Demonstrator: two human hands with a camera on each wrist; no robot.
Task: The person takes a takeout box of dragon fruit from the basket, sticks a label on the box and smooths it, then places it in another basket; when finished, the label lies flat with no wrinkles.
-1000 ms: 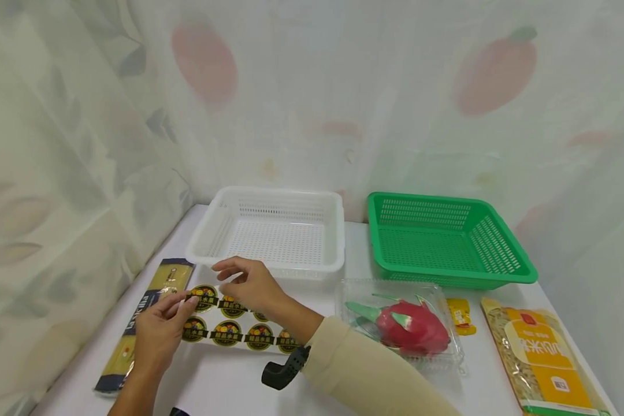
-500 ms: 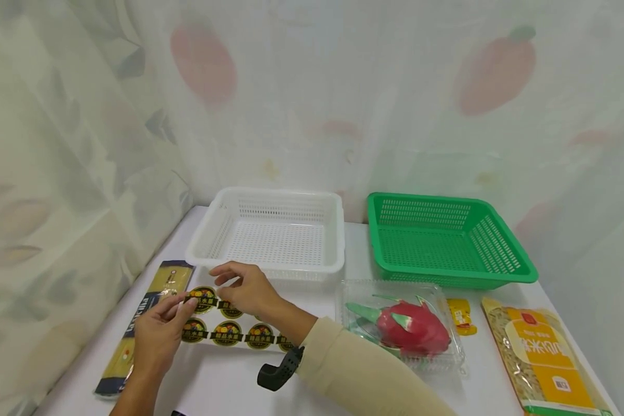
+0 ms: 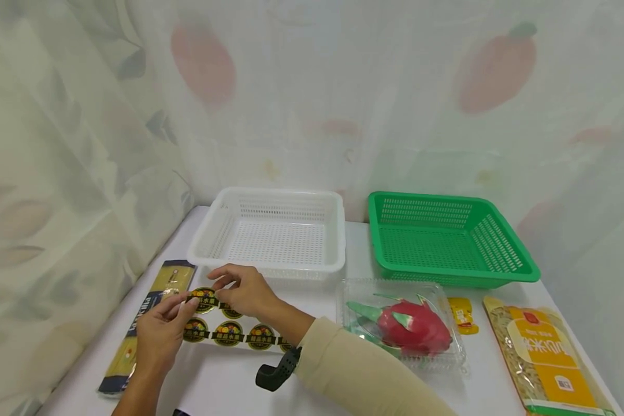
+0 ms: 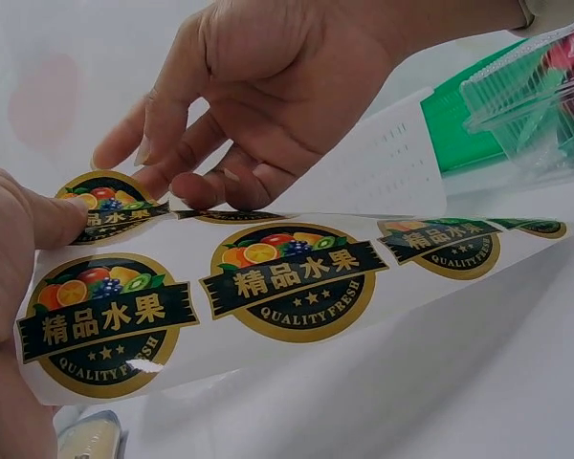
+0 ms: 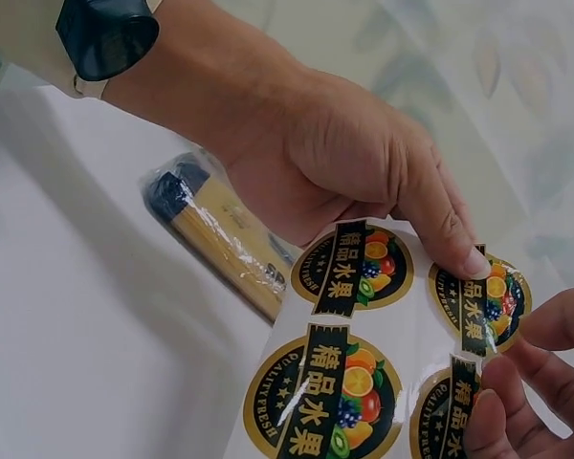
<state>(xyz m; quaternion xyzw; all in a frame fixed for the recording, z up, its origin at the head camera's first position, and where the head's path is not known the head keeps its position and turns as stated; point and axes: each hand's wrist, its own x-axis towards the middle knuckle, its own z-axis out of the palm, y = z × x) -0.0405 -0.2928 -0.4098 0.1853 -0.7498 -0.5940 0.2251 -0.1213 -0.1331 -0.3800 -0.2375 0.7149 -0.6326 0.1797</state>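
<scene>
A white sheet of round black-and-gold fruit stickers (image 4: 207, 354) is held up over the table. My left hand (image 3: 158, 332) grips its left end, the thumb (image 5: 450, 229) lying on the upper corner sticker (image 3: 203, 300). Across from it, my right hand (image 3: 247, 292) has its fingers bent in, pinching at the right edge of that corner sticker, which stands partly up from the sheet in the left wrist view. The right hand and forearm cover part of the upper sticker row in the head view. Below the hands, the lower row of stickers (image 3: 227, 333) shows plainly.
A white basket (image 3: 335, 231) and a green basket (image 3: 377, 242) stand at the back. Right of the hands lies a clear clamshell box (image 3: 455, 361) with a dragon fruit (image 3: 416, 329). A small yellow packet (image 3: 463, 315), a yellow rice bag (image 3: 548, 358) and a noodle pack (image 3: 119, 358) lie around.
My right hand has come slightly down and left, its fingers now closer to the corner sticker. The left hand and the sheet stay nearly where they were.
</scene>
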